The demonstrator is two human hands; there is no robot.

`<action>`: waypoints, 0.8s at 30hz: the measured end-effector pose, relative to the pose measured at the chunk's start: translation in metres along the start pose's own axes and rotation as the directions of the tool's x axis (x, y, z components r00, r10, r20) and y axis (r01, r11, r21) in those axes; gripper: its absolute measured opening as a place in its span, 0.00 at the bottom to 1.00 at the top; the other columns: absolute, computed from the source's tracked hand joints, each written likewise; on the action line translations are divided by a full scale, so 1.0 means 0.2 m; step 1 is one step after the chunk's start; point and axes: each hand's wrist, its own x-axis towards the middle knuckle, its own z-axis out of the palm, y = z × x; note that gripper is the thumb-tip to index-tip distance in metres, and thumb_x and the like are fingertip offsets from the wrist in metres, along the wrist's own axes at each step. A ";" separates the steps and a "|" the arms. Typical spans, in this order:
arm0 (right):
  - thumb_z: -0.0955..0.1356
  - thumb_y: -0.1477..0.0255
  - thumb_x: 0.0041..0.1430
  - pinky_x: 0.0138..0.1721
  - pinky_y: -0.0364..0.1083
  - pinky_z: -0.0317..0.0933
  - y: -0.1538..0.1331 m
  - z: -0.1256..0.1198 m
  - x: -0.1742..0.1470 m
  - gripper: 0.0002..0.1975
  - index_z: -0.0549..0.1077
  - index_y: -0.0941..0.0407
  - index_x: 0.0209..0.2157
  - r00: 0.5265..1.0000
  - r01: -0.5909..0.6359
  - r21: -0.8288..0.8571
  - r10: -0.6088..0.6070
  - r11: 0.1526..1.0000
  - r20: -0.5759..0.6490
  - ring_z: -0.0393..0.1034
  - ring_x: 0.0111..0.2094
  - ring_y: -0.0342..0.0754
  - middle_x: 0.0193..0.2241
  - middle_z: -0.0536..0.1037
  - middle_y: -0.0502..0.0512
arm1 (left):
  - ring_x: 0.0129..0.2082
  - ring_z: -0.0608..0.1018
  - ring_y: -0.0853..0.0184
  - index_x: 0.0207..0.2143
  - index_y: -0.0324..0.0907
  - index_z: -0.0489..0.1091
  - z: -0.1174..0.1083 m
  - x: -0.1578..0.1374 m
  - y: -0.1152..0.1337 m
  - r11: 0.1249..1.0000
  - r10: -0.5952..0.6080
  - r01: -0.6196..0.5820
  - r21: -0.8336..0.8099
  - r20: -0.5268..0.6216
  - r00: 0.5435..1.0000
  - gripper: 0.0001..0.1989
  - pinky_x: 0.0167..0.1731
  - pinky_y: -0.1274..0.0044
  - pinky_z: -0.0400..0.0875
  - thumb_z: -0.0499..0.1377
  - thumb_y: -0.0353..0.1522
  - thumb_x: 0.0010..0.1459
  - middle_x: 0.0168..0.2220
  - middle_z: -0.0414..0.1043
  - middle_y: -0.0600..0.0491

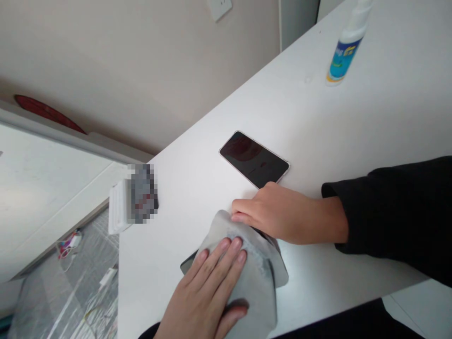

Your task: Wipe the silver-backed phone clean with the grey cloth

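Observation:
A light grey cloth (252, 287) with a damp-looking patch is spread over a dark, flat, phone-like device (188, 262). Only a corner and part of an edge of that device show. My left hand (208, 287) lies flat on the cloth, fingers stretched out and thumb apart. Opposite it, my right hand (278, 212) is closed at the device's far side, at the cloth's upper edge; its fingertips are partly hidden. Just beyond my right hand, a phone (254, 157) in a clear case lies screen up on the white table (169, 197).
A white spray bottle (343, 56) with a blue label stands at the back right. At the table's left edge are a blurred-out dark object (144, 193) and a white item (118, 207). Behind the table rises a wall (141, 61) with a socket (219, 8).

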 end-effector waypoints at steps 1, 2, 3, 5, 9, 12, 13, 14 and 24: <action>0.58 0.67 0.78 0.26 0.47 0.40 0.00 0.00 0.00 0.17 0.72 0.57 0.38 1.000 -0.008 0.006 0.008 1.000 0.002 0.63 0.21 0.44 0.24 0.75 0.49 | 0.75 0.47 0.57 0.73 0.32 0.46 0.01 -0.07 0.01 1.000 -0.011 0.011 0.005 0.002 1.000 0.38 0.73 0.66 0.38 0.50 0.47 0.71 0.74 0.46 0.44; 0.58 0.67 0.77 0.27 0.47 0.40 0.00 0.00 0.00 0.17 0.72 0.57 0.37 1.000 -0.009 0.011 0.009 1.000 0.001 0.64 0.22 0.44 0.24 0.76 0.50 | 0.75 0.47 0.57 0.73 0.31 0.45 0.02 -0.15 0.02 0.999 -0.039 0.039 0.009 -0.009 0.999 0.39 0.73 0.67 0.39 0.49 0.48 0.71 0.75 0.45 0.43; 0.59 0.66 0.77 0.27 0.47 0.41 0.00 0.00 0.00 0.17 0.72 0.57 0.36 1.000 -0.009 0.018 0.009 1.000 0.004 0.64 0.22 0.44 0.24 0.76 0.50 | 0.75 0.50 0.57 0.73 0.31 0.44 0.03 -0.23 0.04 0.997 -0.076 0.076 -0.003 -0.002 0.997 0.39 0.72 0.68 0.43 0.48 0.48 0.71 0.74 0.47 0.43; 0.60 0.66 0.76 0.28 0.46 0.42 -0.01 0.01 0.00 0.18 0.73 0.57 0.33 1.000 -0.007 0.035 0.007 0.999 0.011 0.66 0.23 0.44 0.25 0.77 0.50 | 0.72 0.60 0.57 0.74 0.34 0.43 0.03 -0.35 0.07 0.981 -0.188 0.189 -0.032 0.042 0.981 0.38 0.69 0.70 0.56 0.49 0.46 0.71 0.72 0.54 0.42; 0.63 0.68 0.75 0.30 0.46 0.47 -0.01 0.02 -0.02 0.16 0.74 0.58 0.34 0.999 0.053 0.030 -0.053 0.998 0.012 0.71 0.29 0.45 0.28 0.78 0.52 | 0.65 0.71 0.55 0.75 0.40 0.41 0.02 -0.46 0.13 0.956 -0.278 0.285 -0.076 0.090 0.956 0.39 0.61 0.69 0.68 0.49 0.47 0.70 0.69 0.61 0.42; 0.62 0.71 0.75 0.31 0.48 0.48 -0.02 0.03 -0.02 0.14 0.74 0.59 0.35 0.986 0.165 -0.125 -0.168 0.978 -0.016 0.72 0.33 0.47 0.32 0.78 0.54 | 0.65 0.71 0.55 0.74 0.38 0.41 0.02 -0.45 0.11 0.961 -0.254 0.261 -0.092 0.087 0.963 0.40 0.62 0.70 0.67 0.48 0.50 0.70 0.68 0.63 0.41; 0.62 0.72 0.75 0.31 0.48 0.48 -0.02 0.03 -0.02 0.14 0.74 0.59 0.35 0.980 0.193 -0.175 -0.198 0.965 -0.007 0.71 0.34 0.48 0.35 0.77 0.55 | 0.65 0.71 0.55 0.74 0.38 0.41 0.02 -0.45 0.10 0.964 -0.241 0.248 -0.096 0.082 0.967 0.40 0.62 0.71 0.66 0.47 0.50 0.70 0.68 0.63 0.41; 0.61 0.73 0.75 0.30 0.48 0.48 -0.02 0.03 -0.03 0.14 0.74 0.59 0.35 0.976 0.212 -0.209 -0.216 0.955 0.002 0.71 0.35 0.48 0.36 0.77 0.55 | 0.65 0.71 0.56 0.74 0.37 0.41 0.02 -0.44 0.09 0.967 -0.229 0.236 -0.100 0.077 0.970 0.40 0.63 0.71 0.66 0.46 0.50 0.70 0.68 0.64 0.41; 0.74 0.38 0.44 0.41 0.52 0.59 -0.06 0.01 -0.11 0.43 0.74 0.65 0.42 0.935 0.356 -0.141 -0.352 0.924 0.054 0.63 0.40 0.54 0.39 0.72 0.59 | 0.70 0.62 0.56 0.72 0.30 0.48 0.02 -0.17 -0.02 0.991 -0.130 0.130 -0.023 0.009 0.991 0.36 0.70 0.69 0.51 0.48 0.45 0.72 0.71 0.56 0.38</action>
